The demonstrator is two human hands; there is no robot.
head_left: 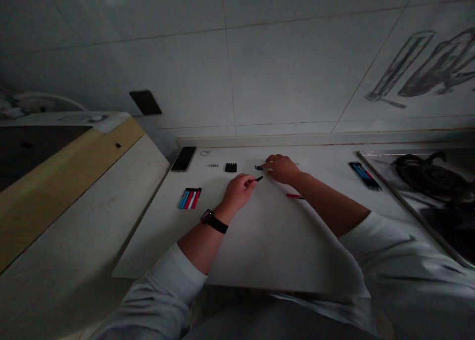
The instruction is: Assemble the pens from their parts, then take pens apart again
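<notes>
Small black piece is above the table, pinched in the fingers of the left hand; a slack pinch could drop it. Whether the right hand grips the dark parts I cannot tell; brushing could scatter them.

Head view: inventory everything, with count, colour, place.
Phone: one, black, back left
Loop: one, pale, beside phone
Springs: several, silver, beside loop
Small parts: several, black, beside springs
Stove: one, dark, right
Pens: two groups, multicoloured, left and beside stove
Tube: one, red, beside right forearm
Table: one, white, centre
Cabinet: one, white-tan, left
Panel: one, black, wall
Drawings: several, grey, wall's right
Watch: one, black, left wrist
Left hand: one, holding black piece
Right hand: one, at dark part
</notes>
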